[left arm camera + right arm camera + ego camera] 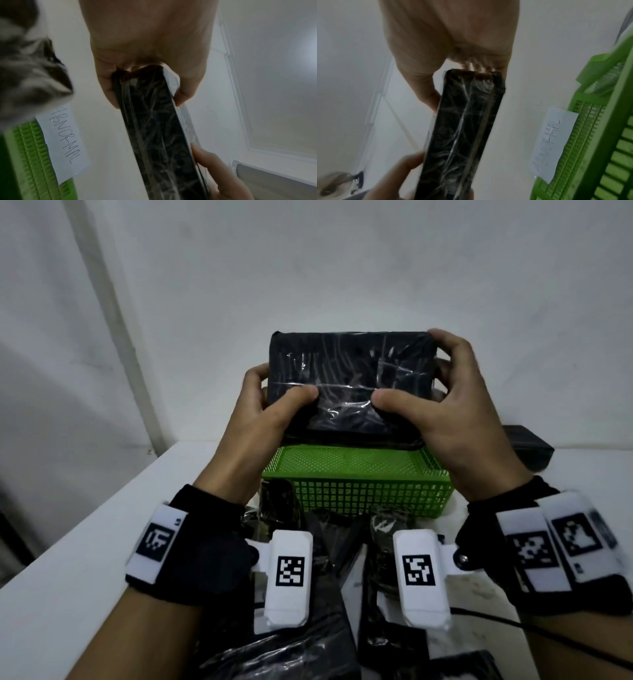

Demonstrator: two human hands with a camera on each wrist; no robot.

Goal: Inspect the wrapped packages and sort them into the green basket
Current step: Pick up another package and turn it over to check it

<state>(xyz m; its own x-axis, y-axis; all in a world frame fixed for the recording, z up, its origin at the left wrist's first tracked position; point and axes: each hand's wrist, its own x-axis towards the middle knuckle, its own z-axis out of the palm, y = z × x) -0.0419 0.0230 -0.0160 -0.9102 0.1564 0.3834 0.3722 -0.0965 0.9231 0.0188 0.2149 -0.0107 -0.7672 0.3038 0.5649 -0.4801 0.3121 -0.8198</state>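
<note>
A flat black package [349,381] wrapped in clear film is held up above the green basket [359,484], its broad face tilted toward me. My left hand [270,402] grips its left end, thumb on the front and fingers behind. My right hand [435,395] grips the right end the same way. The left wrist view shows the package [157,128] edge-on between thumb and fingers, and the right wrist view shows the package [462,132] edge-on too. A white paper label [65,140] reading ABNORMAL is stuck on the basket [32,155]; this label [551,142] also shows on the basket [597,142].
Several more film-wrapped black packages [308,604] lie piled on the white table [85,559] in front of the basket, under my wrists. A black box [527,445] sits at the back right. A black cable [534,631] runs along the table at right. White walls stand close behind.
</note>
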